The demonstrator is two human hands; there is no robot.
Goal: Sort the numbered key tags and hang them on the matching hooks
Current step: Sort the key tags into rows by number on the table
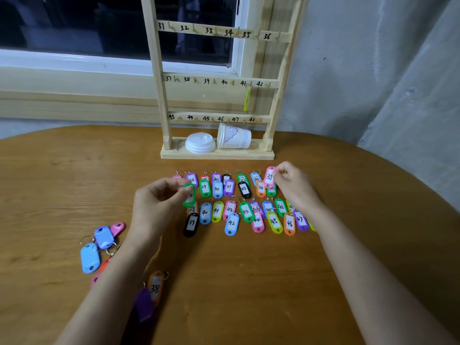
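Several coloured numbered key tags (231, 223) lie in rows on the round wooden table (249, 282), in front of a wooden hook rack (216, 82) with rails numbered 31 to 48. My left hand (159, 202) pinches a green tag (189, 195) at the left end of the rows. My right hand (293, 183) pinches a pink tag (269, 176) at the right end of the upper row. One yellow-green tag (246, 100) hangs from hook 41.
A loose pile of tags (99, 245) lies at the left, and an orange tag marked 38 (156, 287) with a purple one lies by my left forearm. A tipped paper cup (234, 136) and white lids (200, 143) rest on the rack's base. A window and wall stand behind.
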